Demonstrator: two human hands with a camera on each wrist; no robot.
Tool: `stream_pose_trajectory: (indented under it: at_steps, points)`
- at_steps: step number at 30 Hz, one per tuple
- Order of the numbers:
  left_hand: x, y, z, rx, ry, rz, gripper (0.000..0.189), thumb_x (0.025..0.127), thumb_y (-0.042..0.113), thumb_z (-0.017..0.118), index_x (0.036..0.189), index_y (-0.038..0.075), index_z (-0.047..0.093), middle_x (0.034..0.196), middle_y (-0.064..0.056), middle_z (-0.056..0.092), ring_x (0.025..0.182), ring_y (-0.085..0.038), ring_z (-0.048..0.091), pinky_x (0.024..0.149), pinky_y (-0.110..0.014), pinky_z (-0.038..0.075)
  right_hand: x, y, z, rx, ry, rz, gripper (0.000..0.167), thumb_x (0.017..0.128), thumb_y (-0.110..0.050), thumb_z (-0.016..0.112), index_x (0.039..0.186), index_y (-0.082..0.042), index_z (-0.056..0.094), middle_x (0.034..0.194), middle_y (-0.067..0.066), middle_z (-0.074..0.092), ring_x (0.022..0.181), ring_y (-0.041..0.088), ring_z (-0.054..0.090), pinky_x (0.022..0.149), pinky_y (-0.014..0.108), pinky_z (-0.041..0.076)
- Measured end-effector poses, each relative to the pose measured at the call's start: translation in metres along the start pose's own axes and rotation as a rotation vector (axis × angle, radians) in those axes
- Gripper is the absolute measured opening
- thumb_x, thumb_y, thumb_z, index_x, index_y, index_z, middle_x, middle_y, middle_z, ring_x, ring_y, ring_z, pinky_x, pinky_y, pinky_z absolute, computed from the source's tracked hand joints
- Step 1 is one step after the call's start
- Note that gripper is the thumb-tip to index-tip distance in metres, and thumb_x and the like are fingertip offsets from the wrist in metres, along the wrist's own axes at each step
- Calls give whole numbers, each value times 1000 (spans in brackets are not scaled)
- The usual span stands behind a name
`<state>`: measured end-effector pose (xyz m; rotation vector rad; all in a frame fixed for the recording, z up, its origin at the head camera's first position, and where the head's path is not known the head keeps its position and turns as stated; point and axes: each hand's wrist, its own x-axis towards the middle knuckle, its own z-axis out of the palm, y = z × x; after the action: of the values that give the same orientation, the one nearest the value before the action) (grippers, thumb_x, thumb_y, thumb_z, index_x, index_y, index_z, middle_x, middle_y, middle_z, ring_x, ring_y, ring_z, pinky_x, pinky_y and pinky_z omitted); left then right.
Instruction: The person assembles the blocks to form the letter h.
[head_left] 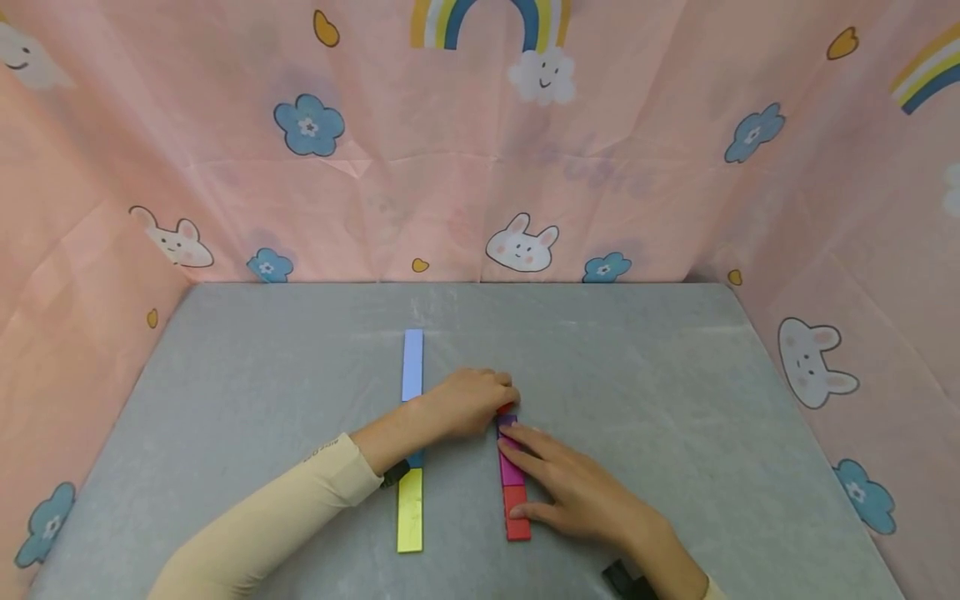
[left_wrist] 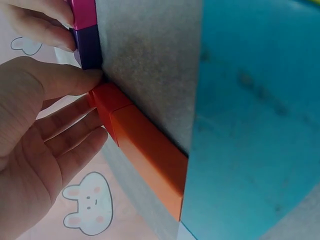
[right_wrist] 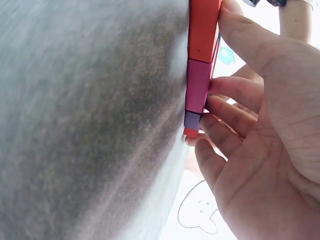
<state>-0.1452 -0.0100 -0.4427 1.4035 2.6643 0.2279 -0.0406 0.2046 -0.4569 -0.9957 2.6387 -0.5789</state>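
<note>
My left hand pinches a red block at the far end of the right-hand row. Behind that block its fingers spread, and the thumb is at the corner beside a purple block. An orange block continues from the red one, beneath my left hand, towards the left-hand row's blue block. My right hand lies along the right side of the right-hand row, fingers extended. Its fingertips touch the purple and magenta blocks, and its thumb touches the near red block.
A light blue block forms the far end of the left-hand row, and a yellow block its near end. My left forearm crosses over this row. Grey cloth covers the table; pink printed curtains hang around it.
</note>
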Motion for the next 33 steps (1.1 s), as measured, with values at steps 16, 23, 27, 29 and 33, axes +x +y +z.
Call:
stream_pose_trajectory:
  at_steps: [16,23,27,29,33]
  points:
    - [-3,-3,3,-45,17,-4,21,94,2,71,113,11,75,106,-3,72,97,-20,71,87,-37,63,-1,0,-1,12,-3,9,79,96,-50,75,159,-11,48,173,3,37,156,28,43,122,53,47]
    - [-6,-6,4,-52,17,-2,23,96,2,70,116,11,74,109,-3,73,101,-21,71,91,-37,62,-2,0,-2,9,-5,10,80,95,-48,76,160,-11,47,174,3,36,157,26,42,122,52,47]
    - [-7,-7,4,-67,19,3,23,97,2,70,117,11,74,110,-4,73,102,-21,71,93,-38,62,-3,0,-2,10,-6,9,80,95,-48,76,160,-11,47,174,3,35,157,26,42,122,51,47]
    - [-7,-8,4,-66,22,8,23,97,2,69,118,11,74,110,-4,73,102,-21,71,93,-38,62,-3,-1,-3,10,-6,9,80,95,-48,76,160,-11,47,174,3,35,157,27,42,122,51,47]
    - [-8,-9,4,-88,22,8,27,97,3,69,123,10,73,116,-5,74,107,-22,71,98,-39,62,-3,0,-3,6,-6,9,80,95,-48,76,160,-11,47,174,4,36,157,27,43,122,52,47]
